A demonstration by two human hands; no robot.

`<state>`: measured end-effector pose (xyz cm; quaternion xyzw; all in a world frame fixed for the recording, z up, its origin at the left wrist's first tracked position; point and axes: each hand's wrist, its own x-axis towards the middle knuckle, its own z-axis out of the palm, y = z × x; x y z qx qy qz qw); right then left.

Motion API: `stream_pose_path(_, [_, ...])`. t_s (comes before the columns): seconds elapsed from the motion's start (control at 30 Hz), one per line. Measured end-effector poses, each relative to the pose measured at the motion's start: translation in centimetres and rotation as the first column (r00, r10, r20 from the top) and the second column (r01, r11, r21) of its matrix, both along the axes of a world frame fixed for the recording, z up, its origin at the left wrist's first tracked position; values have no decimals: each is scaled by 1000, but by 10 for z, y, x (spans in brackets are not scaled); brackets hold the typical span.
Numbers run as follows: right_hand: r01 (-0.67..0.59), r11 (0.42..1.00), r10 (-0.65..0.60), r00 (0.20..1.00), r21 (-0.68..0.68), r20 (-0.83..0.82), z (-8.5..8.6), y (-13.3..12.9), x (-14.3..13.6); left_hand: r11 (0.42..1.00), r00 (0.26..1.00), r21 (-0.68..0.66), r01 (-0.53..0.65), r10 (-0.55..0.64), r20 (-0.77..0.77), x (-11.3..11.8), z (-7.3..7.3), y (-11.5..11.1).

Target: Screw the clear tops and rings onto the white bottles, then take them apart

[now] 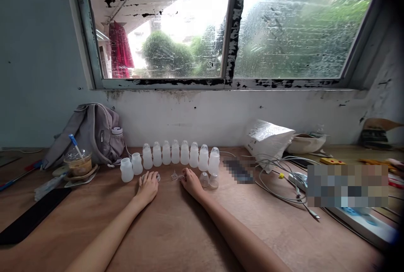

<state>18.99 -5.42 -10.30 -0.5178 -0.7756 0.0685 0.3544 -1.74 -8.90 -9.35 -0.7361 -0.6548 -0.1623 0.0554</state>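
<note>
My left hand point(148, 188) rests low on the table, fingers slightly spread over clear plastic pieces point(158, 177) that it partly covers. Farther right, my right hand point(192, 182) has its fingertips closed on a small clear ring-like piece point(181, 176), mostly hidden. Between the hands lies a clear bottle nipple point(174, 174). Behind them, several frosted white baby bottles point(175, 153) with clear domed caps stand in a curved row. Two bottles point(127, 170) at the row's left end have no caps. Two loose domed caps point(204, 180) sit just right of my right hand.
To the left are an iced drink cup point(78, 163) with a straw, a grey backpack point(97, 133) and a black mat point(34, 215). On the right lie tangled cables point(268, 185), a silvery bag point(268, 137) and a white power strip point(366, 219). A window wall backs the wooden table.
</note>
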Motion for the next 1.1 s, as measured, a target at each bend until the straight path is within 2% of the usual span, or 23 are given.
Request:
stream_pose_path(0.23, [-1, 1000, 1, 1000, -2, -31, -3, 5, 2, 1000, 1000, 2, -19, 19, -19, -3, -7, 4])
stream_pose_path(0.5, [-35, 999, 34, 997, -8, -72, -1, 5, 3, 999, 999, -16, -36, 36, -38, -5, -4, 2])
stream_pose_path(0.7, [-32, 999, 30, 996, -16, -82, -1, 6, 4, 1000, 999, -19, -6, 5, -37, -5, -3, 3])
stream_pose_path(0.83, [-37, 999, 35, 996, -20, -82, 0, 6, 4, 999, 998, -29, -43, 42, -44, -4, -5, 6])
stream_pose_path(1.0, [-40, 999, 39, 995, -15, -91, 0, 5, 4, 998, 997, -17, -66, 65, -33, -3, -8, 7])
stream_pose_path(1.1, [-29, 1000, 28, 995, -9, -100, 0, 5, 4, 998, 998, 31, -54, 55, -28, -2, -4, 5])
